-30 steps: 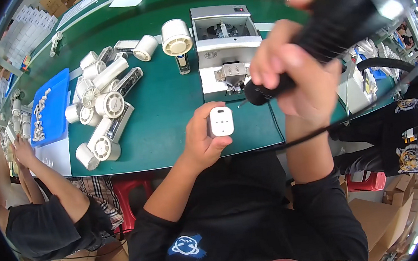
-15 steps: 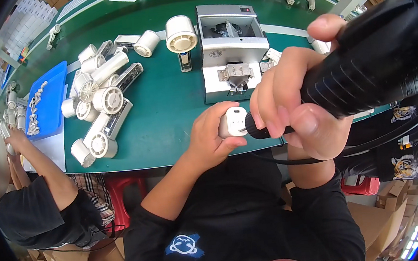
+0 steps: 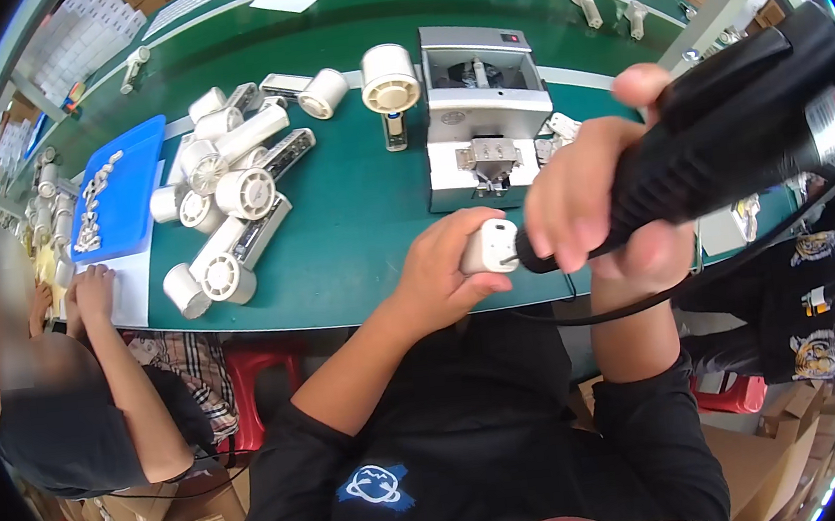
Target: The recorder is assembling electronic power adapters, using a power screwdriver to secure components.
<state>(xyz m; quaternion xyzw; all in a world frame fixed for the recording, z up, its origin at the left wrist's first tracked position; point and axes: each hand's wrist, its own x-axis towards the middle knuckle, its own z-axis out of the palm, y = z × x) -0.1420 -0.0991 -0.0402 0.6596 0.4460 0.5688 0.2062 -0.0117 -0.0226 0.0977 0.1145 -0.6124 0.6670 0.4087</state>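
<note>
My left hand (image 3: pixel 436 271) is closed around a white plastic fan handle (image 3: pixel 493 247), whose rounded end with a small slot faces up between thumb and fingers. In my right hand (image 3: pixel 583 202) is a thick black electric screwdriver (image 3: pixel 728 145), tilted, its nose pointing left at that end. The nose meets or nearly meets the white end; my fingers and the black collar hide the exact contact. Left of my hands lies a pile of white handheld fans (image 3: pixel 245 194), several with handles open and inner parts showing. One more fan (image 3: pixel 390 80) lies apart, beyond my left hand.
A silver-grey screw feeder machine (image 3: pixel 489 111) stands just beyond my hands. On the left is a blue tray (image 3: pixel 142 192) holding small white parts. The screwdriver's black cable (image 3: pixel 643 309) loops below my right hand. Co-workers sit on both sides; one's hand (image 3: pixel 94 292) rests near the tray.
The whole view has shifted slightly right. My hands keep the fan handle and screwdriver together; the screwdriver has tilted a little. The left co-worker's arm has moved toward the table edge by the tray.
</note>
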